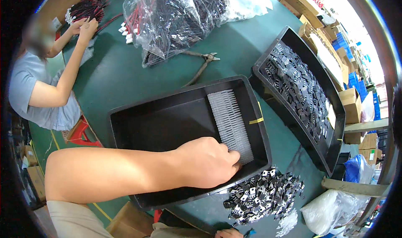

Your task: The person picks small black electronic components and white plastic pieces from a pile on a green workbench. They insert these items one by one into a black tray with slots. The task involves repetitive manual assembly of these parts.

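Observation:
My left hand point(207, 162) reaches across a black plastic tray point(167, 97), its fingers curled down at the near end of a block of closely packed, pale grey small parts point(229, 116) in neat rows. The fingertips are turned away, so what they pinch is hidden. At the bottom edge only part of my right hand point(228, 233) shows, beside a small blue thing point(250, 232); its fingers are mostly cut off. Right of the tray lies a loose heap of black transistors point(261, 196) with metal tabs, and a small pile of white pieces point(287, 223).
A second black bin point(295, 89) holds many black parts at the right. Cutting pliers point(203, 65) lie beyond the tray, near a clear bag point(180, 20) of wired parts. At the far left a co-worker point(46, 78) handles red and black wires point(90, 8).

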The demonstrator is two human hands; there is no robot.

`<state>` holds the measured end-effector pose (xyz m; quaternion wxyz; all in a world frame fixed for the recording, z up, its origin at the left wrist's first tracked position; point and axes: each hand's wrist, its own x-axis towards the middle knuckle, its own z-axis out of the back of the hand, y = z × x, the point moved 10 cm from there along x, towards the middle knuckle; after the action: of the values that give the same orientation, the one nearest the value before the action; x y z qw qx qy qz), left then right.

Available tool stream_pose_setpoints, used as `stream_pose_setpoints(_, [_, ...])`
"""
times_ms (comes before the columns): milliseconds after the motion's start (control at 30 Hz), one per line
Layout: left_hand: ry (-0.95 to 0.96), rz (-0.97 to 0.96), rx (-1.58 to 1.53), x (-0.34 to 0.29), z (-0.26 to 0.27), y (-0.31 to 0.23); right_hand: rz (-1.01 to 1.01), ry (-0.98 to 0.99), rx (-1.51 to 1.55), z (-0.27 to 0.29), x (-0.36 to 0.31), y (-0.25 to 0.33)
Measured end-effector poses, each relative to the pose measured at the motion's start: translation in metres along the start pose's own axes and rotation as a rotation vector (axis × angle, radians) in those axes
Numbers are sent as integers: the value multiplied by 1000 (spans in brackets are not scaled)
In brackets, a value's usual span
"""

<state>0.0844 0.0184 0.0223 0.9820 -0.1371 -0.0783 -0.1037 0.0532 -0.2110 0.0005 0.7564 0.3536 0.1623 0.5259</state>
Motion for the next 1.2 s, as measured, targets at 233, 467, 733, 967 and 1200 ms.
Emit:
stream_pose_setpoints(233, [-78, -50, 32, 0, 6, -3, 1, -11, 0, 0, -1, -1])
stream_pose_setpoints(467, [-57, -69, 31, 4, 4, -2, 5, -19, 14, 1, 2, 0])
stream_pose_setpoints(733, [200, 33, -279, 8, -11, 13, -2, -17, 19, 0, 2, 1])
stream_pose_setpoints(967, [199, 160, -423, 0, 0, 27, 22, -28, 20, 2, 6, 5])
stream_pose_setpoints(1200, [530, 337, -635, -20, -52, 17, 45, -25, 10, 2, 4, 6])
